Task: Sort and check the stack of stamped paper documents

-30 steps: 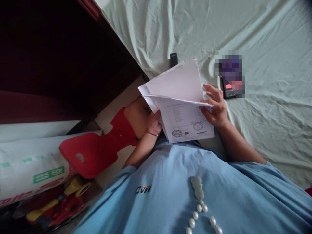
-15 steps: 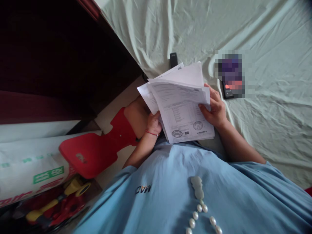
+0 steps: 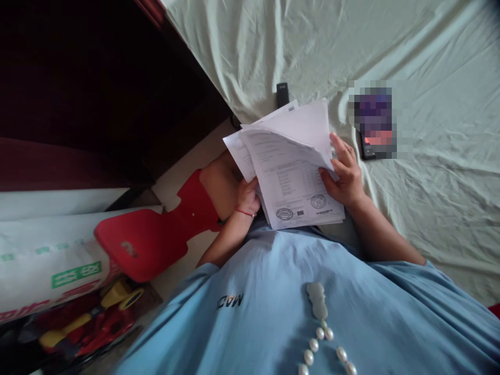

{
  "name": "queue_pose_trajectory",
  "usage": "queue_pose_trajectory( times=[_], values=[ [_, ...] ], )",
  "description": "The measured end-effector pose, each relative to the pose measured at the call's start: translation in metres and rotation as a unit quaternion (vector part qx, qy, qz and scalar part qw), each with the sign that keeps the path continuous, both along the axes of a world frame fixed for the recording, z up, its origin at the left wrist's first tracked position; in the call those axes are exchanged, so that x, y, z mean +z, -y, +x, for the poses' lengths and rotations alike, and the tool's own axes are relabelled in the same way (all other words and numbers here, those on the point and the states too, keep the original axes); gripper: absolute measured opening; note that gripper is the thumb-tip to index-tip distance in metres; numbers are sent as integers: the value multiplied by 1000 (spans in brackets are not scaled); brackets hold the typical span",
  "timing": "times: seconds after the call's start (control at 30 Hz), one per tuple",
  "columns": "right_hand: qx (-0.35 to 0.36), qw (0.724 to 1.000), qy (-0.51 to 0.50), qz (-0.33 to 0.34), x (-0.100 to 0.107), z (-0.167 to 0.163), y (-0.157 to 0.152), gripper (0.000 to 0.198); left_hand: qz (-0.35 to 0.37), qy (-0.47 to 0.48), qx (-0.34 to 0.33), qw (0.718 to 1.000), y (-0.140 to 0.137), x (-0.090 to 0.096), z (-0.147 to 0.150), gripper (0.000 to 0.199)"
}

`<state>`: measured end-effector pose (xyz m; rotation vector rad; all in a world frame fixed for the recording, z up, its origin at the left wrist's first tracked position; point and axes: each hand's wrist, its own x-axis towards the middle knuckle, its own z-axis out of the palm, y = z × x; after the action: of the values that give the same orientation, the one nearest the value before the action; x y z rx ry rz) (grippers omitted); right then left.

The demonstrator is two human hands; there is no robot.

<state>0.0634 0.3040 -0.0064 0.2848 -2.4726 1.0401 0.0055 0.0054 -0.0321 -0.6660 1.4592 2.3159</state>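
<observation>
A sheaf of printed papers (image 3: 297, 177) fans out over my lap, with round and oval stamps low on the front sheet. My left hand (image 3: 248, 197) grips the sheaf's lower left edge, its fingers partly hidden behind the sheets. At the right edge, my right hand (image 3: 342, 172) is closed on the papers, thumb across the front and index finger along the side. The top sheet's upper part curls over, showing its blank back. More sheets stick out at the upper left.
A phone (image 3: 369, 151), largely pixelated, lies on the pale green bedsheet (image 3: 437, 208) to the right. Behind the papers is a small black device (image 3: 282, 95). A red seat (image 3: 144, 242), a white printed sack (image 3: 39, 260) and dark furniture (image 3: 97, 94) are on the left.
The top sheet's right corner has dropped and curled inward by my right thumb, and my right fingers show more. My left hand keeps its hold. The view has shifted slightly.
</observation>
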Motion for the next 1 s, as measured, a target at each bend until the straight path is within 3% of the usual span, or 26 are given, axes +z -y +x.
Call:
queue_pose_trajectory(
  times=[0.2, 0.4, 1.0],
  values=[
    [3, 999, -32, 10, 0, -1, 2, 17, -6, 7, 6, 1000, 0, -1, 0, 48],
    [-10, 1000, 9, 12, 7, 0, 6, 17, -7, 10, 3, 1000, 0, 0, 1, 46],
    [-25, 999, -5, 26, 15, 0, 15, 24, -19, 12, 12, 1000, -1, 3, 2, 49]
  ],
)
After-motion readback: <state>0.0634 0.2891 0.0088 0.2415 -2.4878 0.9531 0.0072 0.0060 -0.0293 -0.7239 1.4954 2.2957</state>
